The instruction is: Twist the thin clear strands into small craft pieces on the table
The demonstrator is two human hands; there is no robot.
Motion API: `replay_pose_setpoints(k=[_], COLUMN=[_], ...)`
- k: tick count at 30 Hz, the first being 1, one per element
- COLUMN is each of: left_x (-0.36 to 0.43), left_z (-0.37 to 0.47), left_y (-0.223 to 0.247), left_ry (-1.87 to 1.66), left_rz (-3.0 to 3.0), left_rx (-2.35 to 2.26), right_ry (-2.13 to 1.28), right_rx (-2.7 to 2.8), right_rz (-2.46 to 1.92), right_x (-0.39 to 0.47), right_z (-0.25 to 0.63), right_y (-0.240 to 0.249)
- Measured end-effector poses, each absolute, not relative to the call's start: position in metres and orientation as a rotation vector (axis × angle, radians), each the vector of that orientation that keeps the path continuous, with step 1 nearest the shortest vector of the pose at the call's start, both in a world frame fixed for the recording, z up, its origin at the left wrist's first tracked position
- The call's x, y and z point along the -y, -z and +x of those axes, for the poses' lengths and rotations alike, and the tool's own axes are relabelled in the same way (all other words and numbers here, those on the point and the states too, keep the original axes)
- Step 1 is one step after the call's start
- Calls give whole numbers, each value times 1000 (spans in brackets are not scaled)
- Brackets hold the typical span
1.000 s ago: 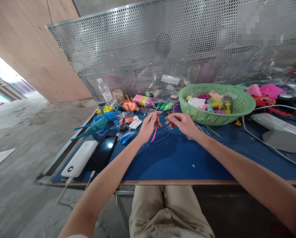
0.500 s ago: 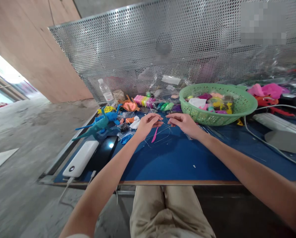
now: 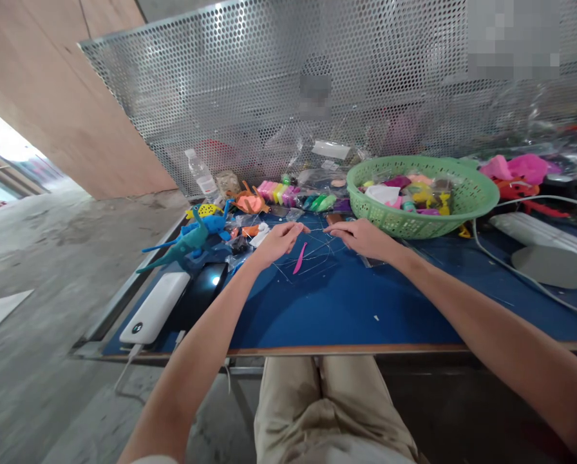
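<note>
Two hands work a fine wire above a blue table

The left hand [image 3: 283, 240] and right hand [image 3: 363, 237] face each other over the middle of the table [image 3: 308, 316], palms down and fingertips a short gap apart. Each has its thumb and forefinger closed in a pinch on a wire [image 3: 316, 230], which spans the gap between them. The wire is so thin that its course past the fingers cannot be followed with confidence.

Just below the gap, a pink tool [image 3: 299, 258] lies slantwise on the tabletop. The right hand is near the green basket [image 3: 424, 225], which is filled with bright pieces and packets.

Beyond the left forearm, a teal dinosaur [image 3: 192, 241] stands next to a blue one [image 3: 216, 223]. An orange toy [image 3: 250, 201] sits behind them, between the bottle [image 3: 200, 173] and a row of colored blocks [image 3: 279, 193]. Nearer the table's left edge, a white power bank [image 3: 156, 308] lies alongside a dark phone [image 3: 204, 290].

At the right, a pale cable [image 3: 482, 251] curves past a gray disc [image 3: 554, 266]. A perforated metal panel [image 3: 250, 77] rises behind everything.
</note>
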State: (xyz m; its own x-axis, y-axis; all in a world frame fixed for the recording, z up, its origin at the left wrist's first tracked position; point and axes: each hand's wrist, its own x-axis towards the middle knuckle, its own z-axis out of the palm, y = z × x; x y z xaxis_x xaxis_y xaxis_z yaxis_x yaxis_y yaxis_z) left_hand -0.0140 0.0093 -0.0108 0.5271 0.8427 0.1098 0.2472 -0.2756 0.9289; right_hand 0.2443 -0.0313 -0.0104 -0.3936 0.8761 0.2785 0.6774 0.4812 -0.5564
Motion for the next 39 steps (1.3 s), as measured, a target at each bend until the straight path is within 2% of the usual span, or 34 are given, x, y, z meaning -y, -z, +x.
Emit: replay_pose_setpoints(k=[10, 15, 22, 32, 39], left_x=[-5, -2, -8, -19, -11], left_z=[-20, -15, -17, -23, -21], left_y=[3, 5, 12, 18, 13], left_ry=[-676, -654, -620, -469, -652], left_rz=[2173, 2242, 2273, 2270, 2274], left_rx=[-994, -983, -1046, -1000, -1036], right_ry=[-478, -568, -501, -451, -541], right_rx=[2383, 2386, 2463, 2499, 2227], right_rz=[-1074, -1104, -1245, -1233, -1283], right_x=[21, 26, 19, 13, 19], right_z=[261, 259, 261, 266, 267], right_y=[10, 6, 13, 18, 11])
